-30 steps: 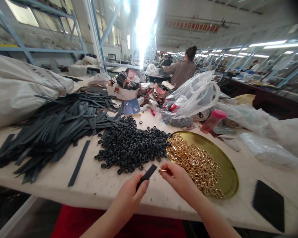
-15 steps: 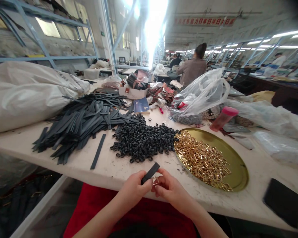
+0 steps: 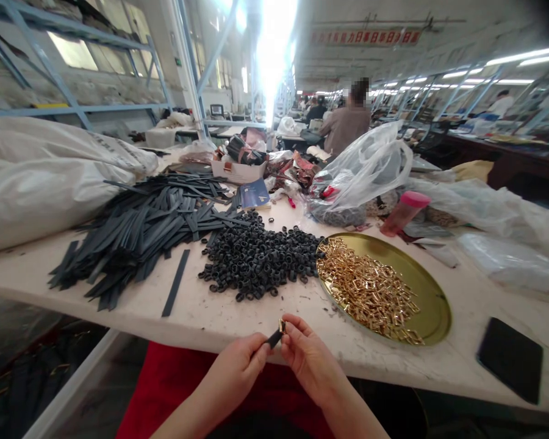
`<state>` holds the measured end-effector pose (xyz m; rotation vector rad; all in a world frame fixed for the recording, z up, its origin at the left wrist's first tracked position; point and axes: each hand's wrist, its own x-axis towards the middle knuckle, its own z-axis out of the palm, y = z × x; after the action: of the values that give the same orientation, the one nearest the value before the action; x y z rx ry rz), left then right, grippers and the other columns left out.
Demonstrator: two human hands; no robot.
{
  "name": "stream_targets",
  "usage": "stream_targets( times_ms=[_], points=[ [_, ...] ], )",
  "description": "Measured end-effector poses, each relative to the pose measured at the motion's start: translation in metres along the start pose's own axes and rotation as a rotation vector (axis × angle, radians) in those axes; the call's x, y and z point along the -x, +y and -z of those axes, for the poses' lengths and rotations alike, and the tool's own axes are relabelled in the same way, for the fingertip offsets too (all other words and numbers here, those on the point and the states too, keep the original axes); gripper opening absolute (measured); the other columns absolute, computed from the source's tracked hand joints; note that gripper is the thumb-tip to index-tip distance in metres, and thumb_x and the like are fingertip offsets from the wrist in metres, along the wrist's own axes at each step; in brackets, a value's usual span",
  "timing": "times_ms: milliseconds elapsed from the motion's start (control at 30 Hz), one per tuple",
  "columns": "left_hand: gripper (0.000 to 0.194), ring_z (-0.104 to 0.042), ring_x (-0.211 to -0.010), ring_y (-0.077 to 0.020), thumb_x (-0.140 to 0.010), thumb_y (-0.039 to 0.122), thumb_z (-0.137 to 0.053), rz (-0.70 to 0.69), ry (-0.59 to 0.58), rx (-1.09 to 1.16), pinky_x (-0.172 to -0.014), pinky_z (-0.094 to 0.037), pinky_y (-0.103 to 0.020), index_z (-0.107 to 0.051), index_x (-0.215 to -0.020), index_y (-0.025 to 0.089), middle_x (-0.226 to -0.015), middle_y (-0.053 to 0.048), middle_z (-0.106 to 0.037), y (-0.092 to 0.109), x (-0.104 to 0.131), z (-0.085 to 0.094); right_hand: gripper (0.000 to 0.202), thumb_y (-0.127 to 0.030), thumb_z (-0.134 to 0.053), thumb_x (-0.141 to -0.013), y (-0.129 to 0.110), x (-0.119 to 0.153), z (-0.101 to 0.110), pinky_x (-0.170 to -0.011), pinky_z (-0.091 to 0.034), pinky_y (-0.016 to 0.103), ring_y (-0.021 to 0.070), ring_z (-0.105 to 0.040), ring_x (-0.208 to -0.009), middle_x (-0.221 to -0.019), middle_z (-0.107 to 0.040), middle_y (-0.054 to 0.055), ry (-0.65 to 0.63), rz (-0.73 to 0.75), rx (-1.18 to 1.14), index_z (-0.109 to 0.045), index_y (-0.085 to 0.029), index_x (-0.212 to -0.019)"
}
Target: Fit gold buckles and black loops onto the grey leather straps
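Note:
My left hand (image 3: 241,364) is closed on a short dark strap (image 3: 273,339) at the table's front edge. Against the strap's far end sits a small gold buckle (image 3: 282,326), pinched by the thumb and fingers of my right hand (image 3: 305,352). Whether the strap passes through the buckle is too small to tell. Beyond my hands lies a heap of small black loops (image 3: 260,259). To the right, a round gold tray (image 3: 432,305) bears a pile of gold buckles (image 3: 366,289). One single dark strap (image 3: 176,283) lies apart, left of the loops.
A large pile of dark straps (image 3: 137,235) fills the left side beside a white sack (image 3: 50,183). At the right are a black phone (image 3: 510,360), a pink-lidded jar (image 3: 405,213) and a clear plastic bag (image 3: 361,177). People sit farther back.
The strap in my left hand has tipped lower, and the buckle is now at its far end. My right hand has shifted its hold on the buckle. The whole view has shifted slightly.

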<state>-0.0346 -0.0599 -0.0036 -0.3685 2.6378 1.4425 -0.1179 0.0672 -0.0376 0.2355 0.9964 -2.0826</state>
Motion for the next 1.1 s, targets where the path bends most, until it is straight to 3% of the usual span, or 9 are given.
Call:
stream_targets(
  times_ms=[200, 333, 467, 600, 700, 833, 900, 1033, 1100],
  points=[
    [0.028, -0.051, -0.069, -0.0166, -0.087, 0.030, -0.033, -0.016, -0.018, -0.077, -0.063, -0.035, -0.023, -0.053, -0.071, 0.018, -0.072, -0.003, -0.059, -0.002, -0.004, -0.003, 0.025, -0.024, -0.075, -0.061, 0.006, -0.002, 0.003, -0.050, -0.047, 0.015, 0.0040, -0.052, -0.051, -0.066, -0.057, -0.005, 0.034, 0.051, 0.008, -0.061, -0.018, -0.081],
    [0.028, -0.051, -0.073, -0.0179, -0.086, 0.031, -0.034, -0.016, 0.029, -0.066, -0.066, -0.036, -0.024, -0.055, -0.074, 0.018, -0.077, -0.004, -0.060, -0.002, -0.006, -0.003, 0.026, -0.026, -0.076, -0.059, 0.009, -0.004, 0.002, -0.050, -0.046, 0.017, 0.0053, -0.051, -0.051, -0.068, -0.057, -0.004, 0.060, -0.030, 0.004, -0.060, -0.018, -0.079],
    [0.015, -0.050, -0.069, -0.0147, -0.082, 0.025, -0.039, 0.038, 0.025, 0.170, -0.064, -0.038, -0.023, -0.051, -0.078, 0.017, -0.073, -0.001, -0.057, -0.004, -0.006, -0.005, 0.022, -0.032, -0.071, -0.065, 0.018, -0.004, -0.001, -0.053, -0.043, 0.019, 0.0076, -0.050, -0.055, -0.066, -0.058, -0.003, -0.025, 0.103, 0.287, -0.058, -0.016, -0.075],
    [0.017, -0.039, -0.047, -0.0074, -0.081, 0.032, -0.041, 0.163, -0.028, 0.437, -0.045, -0.031, -0.019, -0.044, -0.076, 0.016, -0.060, 0.004, -0.049, -0.011, -0.009, -0.008, 0.023, -0.038, -0.066, -0.069, 0.021, -0.003, -0.003, -0.056, -0.042, 0.022, 0.0107, -0.049, -0.059, -0.063, -0.056, -0.002, -0.032, 0.260, 0.539, -0.058, -0.016, -0.072],
    [0.024, -0.030, -0.036, -0.0039, -0.079, 0.040, -0.041, 0.222, -0.071, 0.568, -0.036, -0.020, -0.018, -0.040, -0.073, 0.017, -0.056, 0.005, -0.048, -0.013, -0.011, -0.009, 0.023, -0.039, -0.062, -0.072, 0.020, -0.002, -0.007, -0.054, -0.041, 0.023, 0.0106, -0.048, -0.056, -0.063, -0.055, -0.002, -0.075, 0.152, 0.457, -0.056, -0.017, -0.075],
    [0.026, -0.031, -0.034, -0.0028, -0.074, 0.043, -0.046, 0.262, -0.066, 0.631, -0.035, -0.018, -0.017, -0.040, -0.071, 0.018, -0.053, 0.006, -0.048, -0.012, -0.011, -0.011, 0.020, -0.037, -0.056, -0.075, 0.022, 0.000, -0.010, -0.052, -0.041, 0.023, 0.0102, -0.047, -0.051, -0.061, -0.052, -0.003, -0.136, 0.013, 0.311, -0.051, -0.017, -0.077],
    [0.026, -0.030, -0.033, -0.0030, -0.073, 0.043, -0.046, 0.280, -0.063, 0.644, -0.035, -0.018, -0.017, -0.040, -0.071, 0.018, -0.053, 0.006, -0.048, -0.013, -0.009, -0.013, 0.018, -0.036, -0.054, -0.076, 0.024, 0.002, -0.007, -0.053, -0.041, 0.023, 0.0110, -0.047, -0.053, -0.062, -0.052, -0.002, -0.093, 0.116, 0.469, -0.051, -0.018, -0.076],
    [0.023, -0.034, -0.038, -0.0055, -0.076, 0.039, -0.045, 0.258, -0.004, 0.550, -0.039, -0.023, -0.018, -0.042, -0.068, 0.018, -0.052, 0.006, -0.048, -0.015, -0.002, -0.016, 0.012, -0.031, -0.057, -0.073, 0.025, 0.006, 0.004, -0.057, -0.040, 0.024, 0.0143, -0.050, -0.063, -0.069, -0.054, 0.000, -0.037, 0.470, 0.940, -0.053, -0.019, -0.071],
    [0.021, -0.040, -0.045, -0.0075, -0.077, 0.036, -0.046, 0.201, 0.026, 0.451, -0.045, -0.029, -0.019, -0.044, -0.067, 0.017, -0.053, 0.005, -0.050, -0.013, 0.004, -0.015, 0.012, -0.030, -0.058, -0.072, 0.022, 0.007, 0.008, -0.057, -0.039, 0.024, 0.0140, -0.049, -0.061, -0.066, -0.052, -0.001, -0.040, 0.463, 0.994, -0.052, -0.019, -0.069]
  ],
)
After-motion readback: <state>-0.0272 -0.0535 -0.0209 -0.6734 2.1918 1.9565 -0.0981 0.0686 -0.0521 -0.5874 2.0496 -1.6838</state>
